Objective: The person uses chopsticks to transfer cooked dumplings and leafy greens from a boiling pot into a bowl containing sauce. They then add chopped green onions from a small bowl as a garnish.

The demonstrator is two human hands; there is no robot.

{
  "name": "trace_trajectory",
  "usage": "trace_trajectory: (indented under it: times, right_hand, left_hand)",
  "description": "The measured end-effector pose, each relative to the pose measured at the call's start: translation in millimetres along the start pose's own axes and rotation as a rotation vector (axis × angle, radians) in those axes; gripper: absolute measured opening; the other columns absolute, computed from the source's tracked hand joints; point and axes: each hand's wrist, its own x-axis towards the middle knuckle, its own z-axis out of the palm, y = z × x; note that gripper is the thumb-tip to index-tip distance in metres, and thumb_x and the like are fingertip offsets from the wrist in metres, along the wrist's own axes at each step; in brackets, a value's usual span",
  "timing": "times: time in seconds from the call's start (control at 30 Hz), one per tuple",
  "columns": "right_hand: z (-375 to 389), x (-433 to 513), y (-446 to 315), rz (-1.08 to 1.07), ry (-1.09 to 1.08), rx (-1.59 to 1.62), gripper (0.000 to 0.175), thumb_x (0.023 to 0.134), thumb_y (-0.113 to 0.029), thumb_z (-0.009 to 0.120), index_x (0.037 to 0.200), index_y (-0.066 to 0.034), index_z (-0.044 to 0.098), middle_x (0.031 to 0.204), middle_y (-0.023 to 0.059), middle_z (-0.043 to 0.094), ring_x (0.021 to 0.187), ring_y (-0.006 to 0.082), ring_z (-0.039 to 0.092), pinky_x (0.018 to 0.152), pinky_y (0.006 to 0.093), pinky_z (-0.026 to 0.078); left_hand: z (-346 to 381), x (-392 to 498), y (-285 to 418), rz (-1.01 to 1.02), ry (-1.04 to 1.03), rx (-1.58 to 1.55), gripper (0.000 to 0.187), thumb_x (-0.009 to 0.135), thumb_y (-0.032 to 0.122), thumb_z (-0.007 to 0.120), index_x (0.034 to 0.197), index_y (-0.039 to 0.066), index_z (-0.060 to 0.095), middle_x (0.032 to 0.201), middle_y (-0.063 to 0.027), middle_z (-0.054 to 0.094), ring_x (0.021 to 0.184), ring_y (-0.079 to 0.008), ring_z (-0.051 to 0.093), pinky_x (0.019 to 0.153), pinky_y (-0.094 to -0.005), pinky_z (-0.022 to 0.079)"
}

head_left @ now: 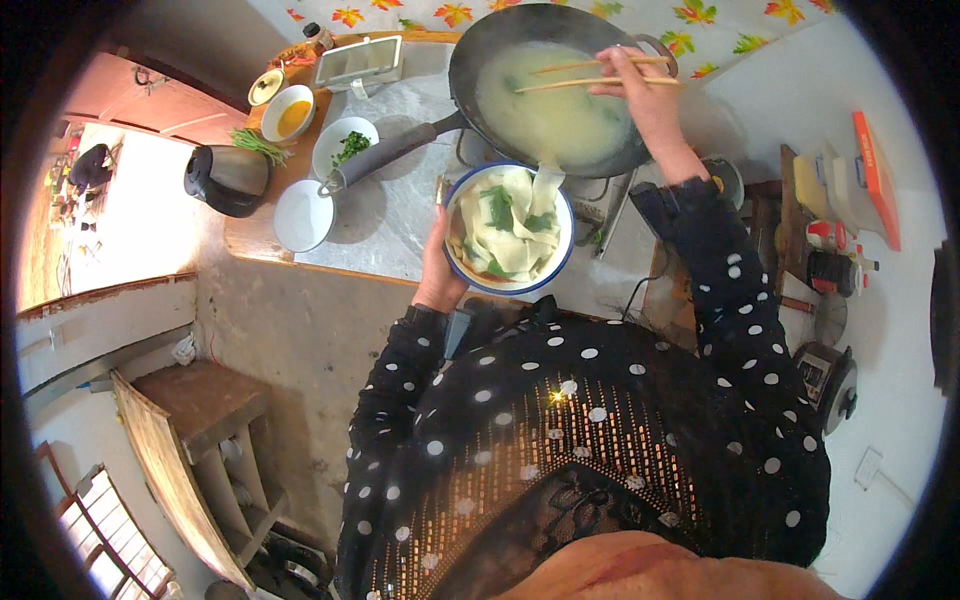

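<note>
My left hand (441,262) grips the side of a white bowl with a blue rim (570,238), close to the near edge of the wok. Wide flat noodles (502,244) and green leaves (498,208) fill the bowl, and one noodle strip hangs over its far rim. In my right hand (634,90) is a pair of wooden chopsticks (570,82). Their tips reach over the cloudy, steaming broth (551,124) in the black wok (517,31), where a few greens show. No noodle is visible between the tips.
The wok's long handle (397,154) points left across the counter (405,225). Left of it are a bowl of chopped greens (351,146), a white bowl (304,216), a bowl of orange liquid (294,118), green stalks (259,145) and an electric kettle (232,180). A lidded container (360,64) stands behind.
</note>
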Motion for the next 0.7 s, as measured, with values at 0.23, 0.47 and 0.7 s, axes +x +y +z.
trace_trajectory:
  times: [0.23, 0.47, 0.7]
  right_hand:
    - [5, 11, -5, 0.066, 0.070, 0.028, 0.031, 0.095, -0.024, 0.051, 0.095, 0.0049, 0.060, 0.082, 0.0097, 0.059, 0.074, 0.0182, 0.064, 0.068, 0.0286, 0.058]
    - [-22, -45, -72, 0.155, -0.199, 0.026, 0.035, 0.096, -0.032, 0.048, 0.092, 0.0004, 0.060, 0.076, 0.0059, 0.057, 0.062, 0.0143, 0.061, 0.057, 0.0240, 0.052]
    - [-47, -12, -71, 0.077, 0.002, -0.094, 0.034, 0.095, -0.029, 0.050, 0.096, 0.0020, 0.063, 0.077, 0.0069, 0.058, 0.064, 0.0141, 0.063, 0.059, 0.0237, 0.055]
  left_hand:
    - [0, -3, 0, 0.008, -0.036, -0.019, 0.069, 0.092, 0.056, 0.040, 0.138, 0.005, 0.034, 0.136, -0.0149, 0.044, 0.120, -0.0295, 0.049, 0.100, -0.0438, 0.042]
    - [-2, -2, 1, 0.014, -0.042, -0.011, 0.069, 0.093, 0.056, 0.040, 0.138, 0.006, 0.033, 0.137, -0.0133, 0.042, 0.121, -0.0287, 0.047, 0.100, -0.0438, 0.042]
    - [4, -5, 4, 0.020, -0.022, -0.013, 0.068, 0.092, 0.055, 0.041, 0.138, 0.006, 0.033, 0.137, -0.0122, 0.043, 0.122, -0.0286, 0.047, 0.099, -0.0438, 0.042]
